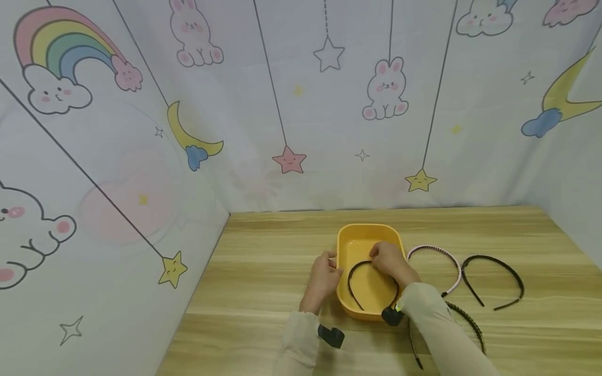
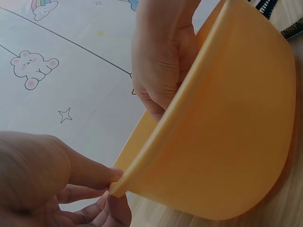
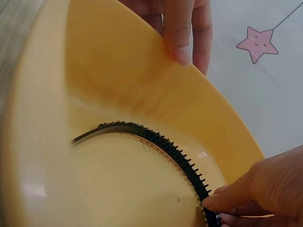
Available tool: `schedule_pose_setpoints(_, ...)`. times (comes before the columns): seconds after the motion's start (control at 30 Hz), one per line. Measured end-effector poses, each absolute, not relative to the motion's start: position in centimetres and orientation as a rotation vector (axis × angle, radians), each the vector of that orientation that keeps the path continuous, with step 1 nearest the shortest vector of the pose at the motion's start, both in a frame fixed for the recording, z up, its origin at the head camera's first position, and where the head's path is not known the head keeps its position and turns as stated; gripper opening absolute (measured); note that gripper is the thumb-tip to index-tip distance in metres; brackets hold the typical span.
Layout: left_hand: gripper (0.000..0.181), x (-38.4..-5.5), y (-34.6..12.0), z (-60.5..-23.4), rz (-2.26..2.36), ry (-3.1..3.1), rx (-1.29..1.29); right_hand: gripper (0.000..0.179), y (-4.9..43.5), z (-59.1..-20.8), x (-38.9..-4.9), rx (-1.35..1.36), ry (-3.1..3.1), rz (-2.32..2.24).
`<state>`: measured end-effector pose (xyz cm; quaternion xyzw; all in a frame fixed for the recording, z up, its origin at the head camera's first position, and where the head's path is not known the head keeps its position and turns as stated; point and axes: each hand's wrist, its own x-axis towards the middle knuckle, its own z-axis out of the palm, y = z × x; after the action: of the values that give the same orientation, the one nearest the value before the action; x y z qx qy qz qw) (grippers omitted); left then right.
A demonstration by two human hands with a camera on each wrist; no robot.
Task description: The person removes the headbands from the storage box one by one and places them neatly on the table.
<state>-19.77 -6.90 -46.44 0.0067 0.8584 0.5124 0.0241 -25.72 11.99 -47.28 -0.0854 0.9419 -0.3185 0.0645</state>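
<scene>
A yellow plastic basin [image 1: 348, 245] stands on the table. My left hand [image 1: 324, 274] pinches its left rim between thumb and fingers, plain in the left wrist view. My right hand [image 1: 392, 261] reaches down inside the basin. Between its thumb and fingers it pinches a black toothed headband [image 3: 177, 158], which lies within the basin, its ends toward me. In the head view part of that headband is covered by the right hand.
Right of the basin lie a pink headband [image 1: 442, 249] and a black headband [image 1: 498, 259]. Another dark headband [image 1: 472, 321] lies nearer, partly behind the right sleeve. Patterned cloth walls [image 1: 305, 198] border the wooden table [image 1: 263, 245].
</scene>
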Motion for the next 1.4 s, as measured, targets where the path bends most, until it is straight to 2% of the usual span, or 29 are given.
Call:
schedule_pose_setpoints(0.43, 0.040, -19.8, -6.9, -46.6, 1.579, 2.671, 0.002, 0.016, 12.1, -47.6, -25.4, -0.344, 2.862, -1.094)
schedule_pose_setpoints(0.67, 0.041, -19.8, -6.8, -46.6, 1.579, 2.674, 0.012, 0.016, 12.0, -47.2, -25.2, -0.300, 2.854, -1.114)
schedule_pose_setpoints(1.4, 0.040, -19.8, -6.8, -46.4, 1.590, 2.670, 0.004, 0.018, 12.9, -42.8, -25.0, -0.362, 2.914, -1.080)
